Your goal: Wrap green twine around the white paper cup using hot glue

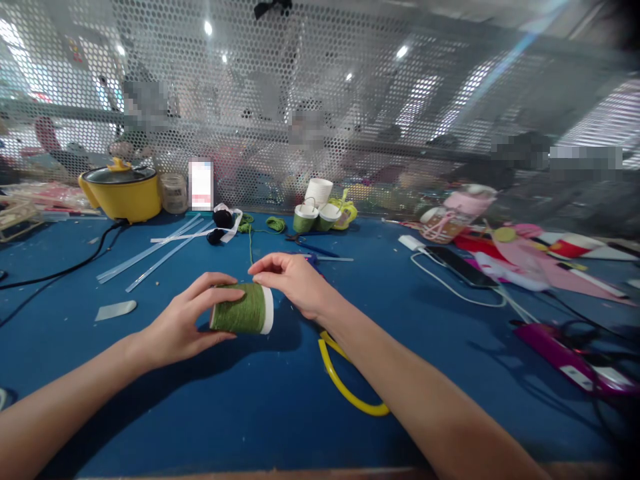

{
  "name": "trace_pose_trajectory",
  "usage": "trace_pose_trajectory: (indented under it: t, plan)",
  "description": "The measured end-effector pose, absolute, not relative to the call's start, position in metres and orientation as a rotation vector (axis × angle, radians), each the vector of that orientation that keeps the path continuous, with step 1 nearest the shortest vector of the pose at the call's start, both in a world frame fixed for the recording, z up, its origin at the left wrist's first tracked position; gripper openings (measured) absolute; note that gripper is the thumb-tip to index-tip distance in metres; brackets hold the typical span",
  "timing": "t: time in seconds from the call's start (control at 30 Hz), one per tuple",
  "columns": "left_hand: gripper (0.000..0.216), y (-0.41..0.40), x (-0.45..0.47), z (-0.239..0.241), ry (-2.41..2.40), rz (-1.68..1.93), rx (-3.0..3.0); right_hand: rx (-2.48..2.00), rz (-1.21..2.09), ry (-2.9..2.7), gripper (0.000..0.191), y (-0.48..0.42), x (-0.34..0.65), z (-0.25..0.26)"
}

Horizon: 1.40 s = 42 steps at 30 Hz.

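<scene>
My left hand [187,320] is wrapped around a paper cup [245,310], which lies on its side above the table with its white rim to the right. Green yarn covers most of the cup's wall. At the rim end, my right hand [295,280] pinches a strand of green yarn [251,250] between thumb and forefinger. That strand runs back to a loose heap of green yarn [275,225] on the table. Beneath my right forearm lies a pair of yellow handles [345,387], partly hidden by the arm.
Small cups partly wrapped in green [305,219] stand by the mesh screen, with a yellow pot [123,193] to the left. Clear glue sticks [150,253] lie left of centre. A phone [463,267], cables and a purple power strip [565,357] occupy the right side.
</scene>
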<state>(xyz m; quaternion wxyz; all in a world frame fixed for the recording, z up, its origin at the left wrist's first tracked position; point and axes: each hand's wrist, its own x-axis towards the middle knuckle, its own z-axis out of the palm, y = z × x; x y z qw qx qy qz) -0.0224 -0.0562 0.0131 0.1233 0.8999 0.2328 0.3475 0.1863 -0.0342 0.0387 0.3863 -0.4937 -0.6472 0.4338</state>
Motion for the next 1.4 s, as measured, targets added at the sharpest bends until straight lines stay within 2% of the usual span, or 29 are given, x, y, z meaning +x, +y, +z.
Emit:
trace_pose_trajectory:
  t: [0.17, 0.27, 0.4, 0.5, 0.8, 1.03, 1.2, 1.4]
  plan:
    - [0.043, -0.056, -0.023, 0.012, 0.657, 1.038, 2.576, -1.289, 1.123, -1.646, 0.012, -0.033, 0.185, 0.041]
    - [0.045, -0.053, -0.022, 0.010, 0.713, 1.120, 2.342, -1.303, 1.105, -1.587, 0.014, -0.030, 0.184, 0.042]
    - [0.050, -0.046, -0.018, 0.006, 0.916, 1.139, 1.863, -1.318, 1.156, -1.587, 0.033, -0.031, 0.183, 0.044]
    - [0.050, -0.043, -0.017, 0.006, 0.938, 1.080, 1.718, -1.250, 1.199, -1.700, 0.042, -0.036, 0.182, 0.045]
    - [0.062, -0.045, -0.016, 0.008, 0.863, 0.926, 1.605, -1.267, 1.035, -1.720, 0.023, -0.043, 0.178, 0.042]
    - [0.044, -0.044, -0.016, 0.011, 0.857, 0.961, 1.533, -1.253, 0.771, -1.905, 0.018, -0.052, 0.176, 0.057]
    - [0.047, -0.047, -0.015, 0.010, 0.815, 0.950, 1.651, -1.260, 0.604, -1.887, 0.028, -0.047, 0.184, 0.060]
    - [0.046, -0.051, -0.015, 0.011, 0.809, 0.899, 1.818, -1.229, 0.797, -2.089, 0.044, -0.047, 0.182, 0.059]
